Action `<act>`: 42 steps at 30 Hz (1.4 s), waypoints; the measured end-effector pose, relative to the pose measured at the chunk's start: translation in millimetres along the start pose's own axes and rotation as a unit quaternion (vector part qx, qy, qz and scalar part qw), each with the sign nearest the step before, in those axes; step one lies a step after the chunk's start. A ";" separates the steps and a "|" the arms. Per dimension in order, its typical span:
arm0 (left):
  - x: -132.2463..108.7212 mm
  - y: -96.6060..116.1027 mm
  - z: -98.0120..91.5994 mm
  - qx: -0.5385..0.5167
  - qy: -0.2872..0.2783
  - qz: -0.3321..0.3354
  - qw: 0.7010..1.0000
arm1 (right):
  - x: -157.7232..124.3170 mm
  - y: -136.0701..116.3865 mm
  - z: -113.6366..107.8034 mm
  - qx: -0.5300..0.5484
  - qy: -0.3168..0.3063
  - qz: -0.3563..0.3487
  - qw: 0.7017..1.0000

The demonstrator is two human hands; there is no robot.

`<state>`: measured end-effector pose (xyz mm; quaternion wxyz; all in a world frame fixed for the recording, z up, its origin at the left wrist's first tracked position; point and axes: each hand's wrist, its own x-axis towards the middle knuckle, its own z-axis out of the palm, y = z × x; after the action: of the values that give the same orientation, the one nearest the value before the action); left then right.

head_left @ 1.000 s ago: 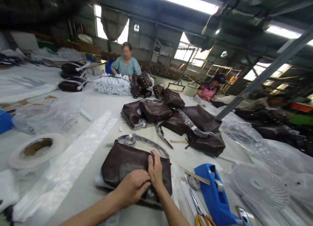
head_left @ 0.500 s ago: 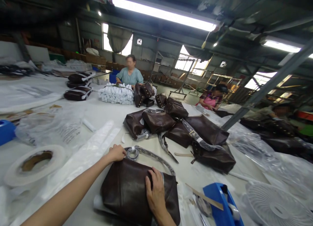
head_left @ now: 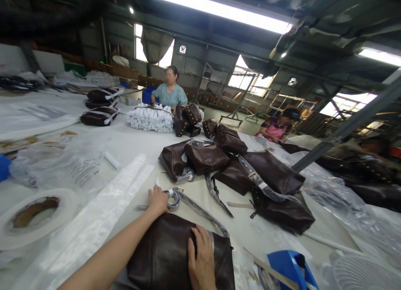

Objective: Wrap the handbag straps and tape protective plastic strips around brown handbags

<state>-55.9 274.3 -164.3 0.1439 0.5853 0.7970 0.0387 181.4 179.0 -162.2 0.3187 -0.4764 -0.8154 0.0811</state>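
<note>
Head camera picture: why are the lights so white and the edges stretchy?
In the head view, the ceiling tube light and windows glare white; its wide lens stretches the edges, like the tape roll; the brown leather bag under the right hand looks sharp.

bright ceiling tubes, window glare, edges warped and blurred.

Left hand grips wrapped strap; right hand flat on brown bag

Bag factory floor, long worktable piled with brown leather bags, seated workers, strip lights, steel roof
</note>
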 end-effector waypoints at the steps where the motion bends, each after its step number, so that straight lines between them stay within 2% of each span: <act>1: -0.2 1.0 1.7 -0.003 -0.002 -0.010 1.000 | 0.5 -0.2 -0.1 -0.001 -0.003 0.000 1.000; 6: -3.4 1.5 1.3 -0.024 -0.021 -0.032 0.999 | 0.9 -0.7 -1.3 -0.004 -0.009 0.000 1.000; 12: -8.3 -4.7 -12.9 -0.036 -0.045 -0.017 0.998 | -1.3 -1.0 -2.6 0.002 0.001 0.001 1.000; 19: -34.9 1.4 -32.4 -0.064 0.062 0.062 0.994 | -0.3 -2.8 -5.0 0.017 0.012 -0.002 1.000; 23: -42.9 -5.4 -34.5 -0.130 0.041 0.101 0.986 | 1.3 -5.9 -8.0 0.031 -0.001 0.007 1.000; 26: -41.6 -16.1 -32.2 -0.191 0.028 0.101 0.976 | 1.6 -7.2 -8.4 0.034 0.002 0.013 0.999; 36: -30.3 -24.4 -19.3 -0.382 0.035 0.034 0.923 | 0.9 -8.9 -7.9 0.039 0.005 0.020 0.999; 42: -29.8 -22.8 -23.6 -0.504 0.012 0.030 0.863 | 0.9 -8.7 -8.7 0.036 -0.011 0.022 0.999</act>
<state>-75.3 241.6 -141.5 0.4081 0.4566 0.6524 0.4465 180.0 173.7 -151.2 0.3248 -0.4817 -0.8046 0.1230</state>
